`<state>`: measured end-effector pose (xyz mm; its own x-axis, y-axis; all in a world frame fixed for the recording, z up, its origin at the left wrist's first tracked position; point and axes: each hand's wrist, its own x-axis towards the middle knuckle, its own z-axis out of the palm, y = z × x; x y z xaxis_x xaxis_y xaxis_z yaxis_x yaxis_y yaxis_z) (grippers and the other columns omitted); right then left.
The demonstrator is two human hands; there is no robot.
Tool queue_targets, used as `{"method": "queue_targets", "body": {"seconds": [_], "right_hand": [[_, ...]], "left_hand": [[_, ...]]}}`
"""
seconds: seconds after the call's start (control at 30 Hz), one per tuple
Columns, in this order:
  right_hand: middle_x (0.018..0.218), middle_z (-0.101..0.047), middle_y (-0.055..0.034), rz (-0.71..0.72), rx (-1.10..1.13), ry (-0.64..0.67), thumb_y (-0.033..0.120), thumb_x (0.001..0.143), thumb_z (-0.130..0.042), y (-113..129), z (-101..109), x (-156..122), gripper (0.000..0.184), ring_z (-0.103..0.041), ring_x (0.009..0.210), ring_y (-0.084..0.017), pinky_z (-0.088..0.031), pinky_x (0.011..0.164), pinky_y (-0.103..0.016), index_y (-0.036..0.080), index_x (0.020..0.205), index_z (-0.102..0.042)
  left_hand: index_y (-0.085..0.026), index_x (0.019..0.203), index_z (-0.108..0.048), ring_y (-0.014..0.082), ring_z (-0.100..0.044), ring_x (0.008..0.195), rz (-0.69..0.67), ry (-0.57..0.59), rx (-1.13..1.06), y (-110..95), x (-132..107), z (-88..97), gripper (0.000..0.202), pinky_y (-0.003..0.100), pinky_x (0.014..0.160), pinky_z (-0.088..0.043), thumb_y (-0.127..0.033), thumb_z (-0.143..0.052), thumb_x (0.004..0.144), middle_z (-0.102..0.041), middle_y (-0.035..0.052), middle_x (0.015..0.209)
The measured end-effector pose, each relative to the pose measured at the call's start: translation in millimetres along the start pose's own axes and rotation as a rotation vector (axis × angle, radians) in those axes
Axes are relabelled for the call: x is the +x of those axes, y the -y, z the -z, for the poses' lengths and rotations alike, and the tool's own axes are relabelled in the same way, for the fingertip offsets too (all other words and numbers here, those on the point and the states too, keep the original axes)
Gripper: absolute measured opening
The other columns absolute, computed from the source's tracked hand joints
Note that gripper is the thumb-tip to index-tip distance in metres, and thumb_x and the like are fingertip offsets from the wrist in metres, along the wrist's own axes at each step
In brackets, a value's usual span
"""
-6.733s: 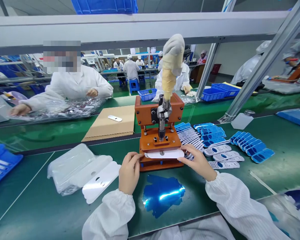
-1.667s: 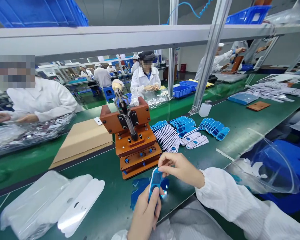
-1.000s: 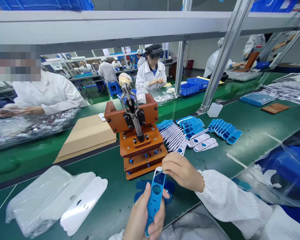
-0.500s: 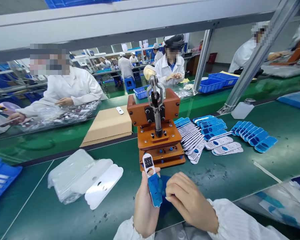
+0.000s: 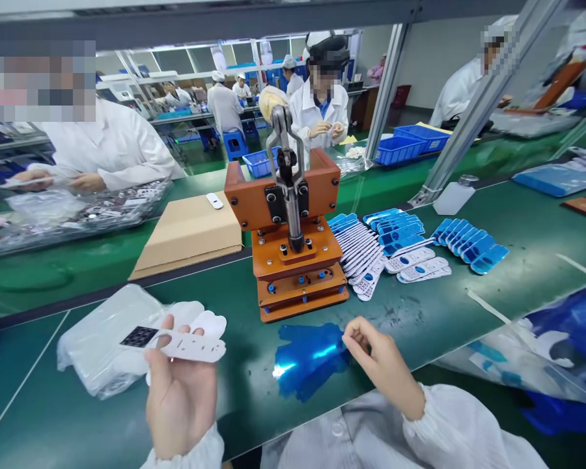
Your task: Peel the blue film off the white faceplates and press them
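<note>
My left hand [image 5: 183, 394] grips a slim white panel [image 5: 195, 346] with a dark display window at one end and an oval hole beside it. No blue shows on its face. Below the panel lie a plastic bag [image 5: 110, 332] and white rounded pieces [image 5: 208, 321]. My right hand [image 5: 385, 371] is pinched at the right edge of shiny blue protective film [image 5: 305, 365] lying on the green table; the fingertips partly hide the film's edge. In front of both hands stands an orange press [image 5: 297, 257] with a metal toggle lever.
Right of the press lie stacked white panels [image 5: 364, 257] and blue-filmed panels [image 5: 473, 246]. A clear bottle [image 5: 454, 197] stands behind them. A cardboard box [image 5: 190, 228] sits back left. A metal post [image 5: 488, 98] slants up at right. Co-workers in white coats sit beyond.
My left hand has moved left with the panel and turned it sideways. The blue film has come off its face. My right hand stays near the film on the table. The view has shifted.
</note>
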<state>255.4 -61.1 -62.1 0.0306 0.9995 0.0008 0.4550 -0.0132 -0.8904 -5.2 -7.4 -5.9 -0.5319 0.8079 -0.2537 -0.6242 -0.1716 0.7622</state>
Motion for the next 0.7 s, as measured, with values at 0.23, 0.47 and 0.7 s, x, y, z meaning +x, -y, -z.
{"method": "queue_targets", "body": {"seconds": [0.23,0.47,0.7], "right_hand": [[0.115,-0.052,-0.0064,0.196,-0.058,0.027,0.036,0.082,-0.061,10,9,6,0.039,-0.053,0.089,-0.016,-0.045,0.080,-0.028,0.024,0.118,-0.050],[0.095,-0.063,-0.0023,0.280,0.050,0.074,0.030,0.080,-0.065,40,28,13,0.026,-0.058,0.082,-0.014,-0.047,0.072,-0.024,0.022,0.105,-0.061],[0.102,-0.064,-0.0045,0.288,-0.113,-0.007,0.035,0.081,-0.062,14,64,64,0.027,-0.058,0.091,-0.019,-0.048,0.081,-0.032,0.023,0.105,-0.063]], "left_hand": [[-0.025,0.101,-0.062,0.0221,-0.064,0.093,0.154,0.524,0.373,27,-37,-5.5,0.040,0.033,0.079,-0.056,-0.034,-0.076,0.065,-0.062,0.0034,0.102],[-0.024,0.102,-0.061,0.0233,-0.062,0.101,-0.009,0.901,0.537,42,-51,-30.7,0.033,0.035,0.086,-0.054,-0.024,-0.072,0.071,-0.061,0.0057,0.108],[-0.023,0.119,-0.052,0.0200,-0.060,0.105,-0.500,0.796,0.450,-49,-14,-153.6,0.032,0.038,0.092,-0.050,-0.034,-0.048,0.089,-0.061,0.0081,0.109]]}}
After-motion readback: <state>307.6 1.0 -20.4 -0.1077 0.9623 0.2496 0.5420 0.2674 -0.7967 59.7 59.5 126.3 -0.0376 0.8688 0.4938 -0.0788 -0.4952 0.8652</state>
